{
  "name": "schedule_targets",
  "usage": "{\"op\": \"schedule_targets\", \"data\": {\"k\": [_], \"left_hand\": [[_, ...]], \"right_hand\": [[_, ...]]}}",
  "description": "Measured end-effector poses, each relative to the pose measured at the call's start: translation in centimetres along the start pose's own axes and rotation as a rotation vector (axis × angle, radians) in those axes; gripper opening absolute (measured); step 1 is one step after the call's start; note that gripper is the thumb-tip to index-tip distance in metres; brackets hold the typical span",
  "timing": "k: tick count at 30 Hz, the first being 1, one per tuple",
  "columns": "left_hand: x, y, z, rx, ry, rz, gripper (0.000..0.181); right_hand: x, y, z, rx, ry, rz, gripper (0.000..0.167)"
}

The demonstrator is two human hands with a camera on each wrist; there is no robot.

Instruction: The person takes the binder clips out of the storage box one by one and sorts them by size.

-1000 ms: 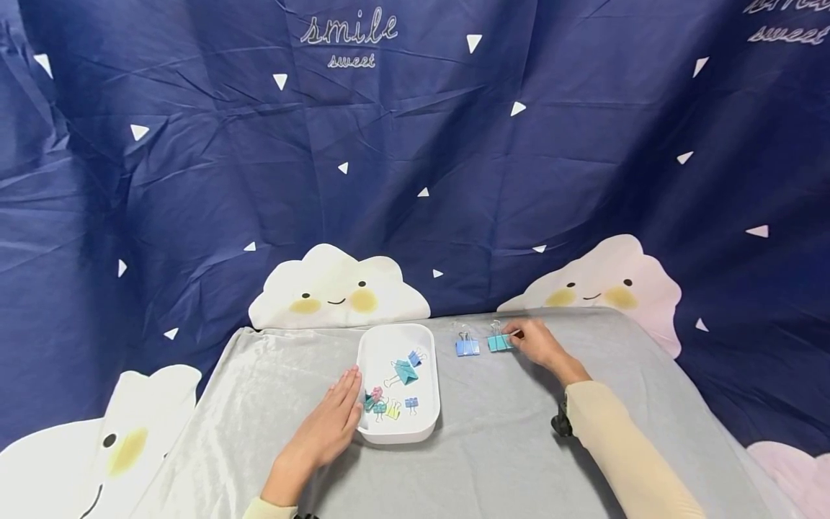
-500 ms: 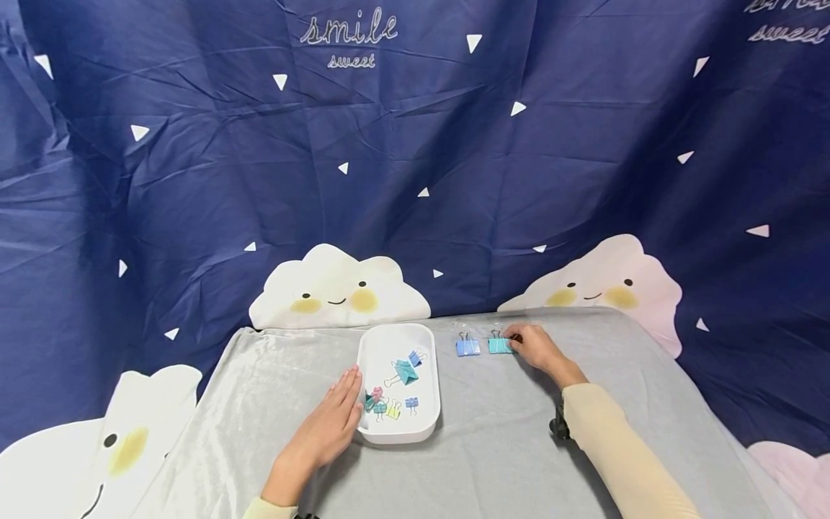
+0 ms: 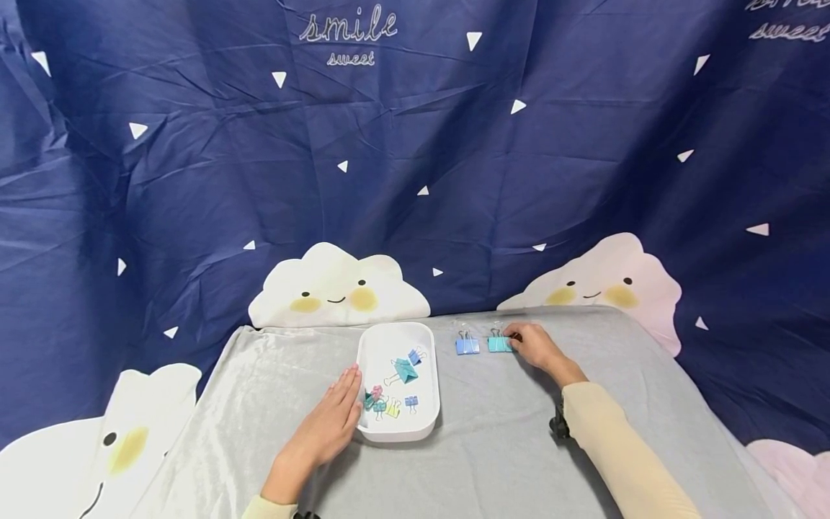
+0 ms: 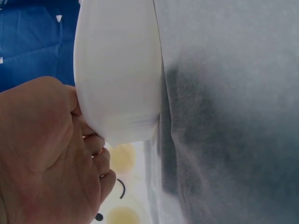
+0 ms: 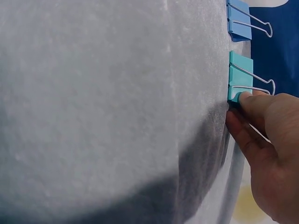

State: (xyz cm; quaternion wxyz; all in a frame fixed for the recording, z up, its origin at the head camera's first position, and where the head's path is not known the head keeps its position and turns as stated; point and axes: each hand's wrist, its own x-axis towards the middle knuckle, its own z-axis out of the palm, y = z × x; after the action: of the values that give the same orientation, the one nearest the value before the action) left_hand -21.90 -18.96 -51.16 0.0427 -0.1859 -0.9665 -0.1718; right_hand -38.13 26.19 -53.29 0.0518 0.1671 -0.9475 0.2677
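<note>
In the head view, my right hand point(image 3: 538, 347) is at a teal binder clip point(image 3: 500, 344) standing near the back of the cloth. The right wrist view shows the thumb pressed on the end of this clip point(image 5: 240, 77), with fingers curled at its other side. A blue binder clip point(image 3: 467, 346) stands just left of it, apart. My left hand point(image 3: 327, 418) lies with straight fingers along the left wall of a white tray point(image 3: 397, 437). In the left wrist view, its fingers reach past the tray's rim point(image 4: 93, 100).
Inside the tray lie several binder clips: a large teal one point(image 3: 405, 370), blue ones point(image 3: 411, 402), a yellow one point(image 3: 393, 409) and a pink one point(image 3: 377, 393). Grey cloth point(image 3: 493, 447) covers the table. A dark blue curtain point(image 3: 415, 144) hangs behind its back edge.
The teal clip has turned slightly, and its edge now lies level with the blue clip. My right hand shifted a little with it. The left hand and the tray look unmoved.
</note>
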Motion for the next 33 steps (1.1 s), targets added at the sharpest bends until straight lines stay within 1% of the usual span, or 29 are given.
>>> {"op": "schedule_targets", "data": {"k": [6,9,15,20,23,25,29,33], "left_hand": [[0.0,-0.1,0.0,-0.007,0.001,0.001,0.057],[-0.1,-0.2,0.1,-0.008,0.003,0.001,0.057],[-0.1,-0.3,0.0,-0.009,0.003,-0.001,0.057],[-0.1,-0.3,0.0,-0.004,-0.002,-0.005,0.058],[0.0,-0.3,0.0,-0.004,-0.007,-0.006,0.058],[0.0,-0.3,0.0,-0.006,-0.011,-0.01,0.058],[-0.1,-0.2,-0.1,-0.012,-0.015,-0.017,0.058],[0.0,-0.2,0.0,-0.016,-0.019,-0.019,0.058]], "right_hand": [[0.1,0.1,-0.1,-0.014,0.039,-0.042,0.019],[0.2,0.0,-0.4,-0.013,0.061,-0.049,0.02],[0.6,-0.7,-1.6,-0.017,0.113,-0.044,0.021],[1.2,-1.7,-2.7,-0.033,0.163,-0.086,0.014],[1.6,-2.7,-3.2,-0.043,0.169,-0.106,0.011],[1.8,-3.6,-3.5,-0.044,0.159,-0.114,0.009],[2.4,-5.7,-3.9,-0.035,0.142,-0.162,0.008],[2.7,-7.9,-4.2,-0.001,0.125,-0.215,0.007]]}}
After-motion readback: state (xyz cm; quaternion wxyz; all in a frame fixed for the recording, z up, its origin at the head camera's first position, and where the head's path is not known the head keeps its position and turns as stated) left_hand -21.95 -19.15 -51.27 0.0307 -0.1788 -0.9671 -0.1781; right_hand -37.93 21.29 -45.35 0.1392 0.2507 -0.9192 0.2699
